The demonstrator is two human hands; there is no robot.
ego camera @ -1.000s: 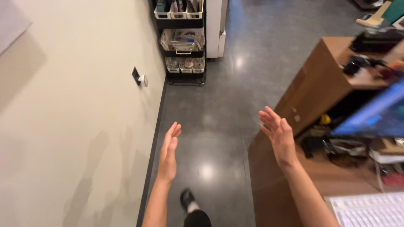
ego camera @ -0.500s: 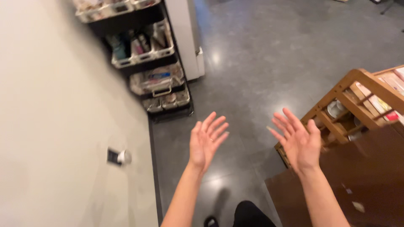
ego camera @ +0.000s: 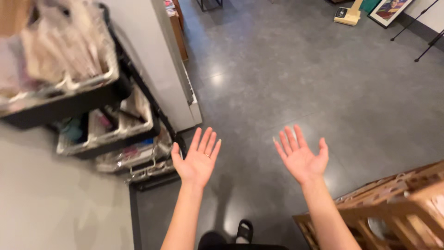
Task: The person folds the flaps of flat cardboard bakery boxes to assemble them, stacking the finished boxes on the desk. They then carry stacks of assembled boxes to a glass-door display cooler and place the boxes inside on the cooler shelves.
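Both hands are raised palm-up over the grey floor [ego camera: 286, 92], holding nothing. The left hand [ego camera: 198, 159] has its fingers spread and straight, thumb out to the side; a thin ring shows on one finger. The right hand [ego camera: 303, 156] is likewise open, fingers fanned apart, thumb pointing away from the left hand. The two hands are level with each other and well apart, with bare floor between them.

Taking the left hand as the landmark: the black rack [ego camera: 99, 134] stands just beside it on the thumb side, nearest of all things to either hand but not touched. The rack's shelves carry wire baskets [ego camera: 122, 118] filled with packets, blurred in the upper tiers. Beyond the rack, farther from the hand, rises a white cabinet [ego camera: 162, 69]. A pale wall [ego camera: 51, 203] lies below the rack on the same side. A black sandal [ego camera: 243, 230] on the person's foot shows below the hand, near the forearm. Past the right hand, on the far side from the left, sits a wooden crate [ego camera: 393, 203] of slats, near the right forearm.
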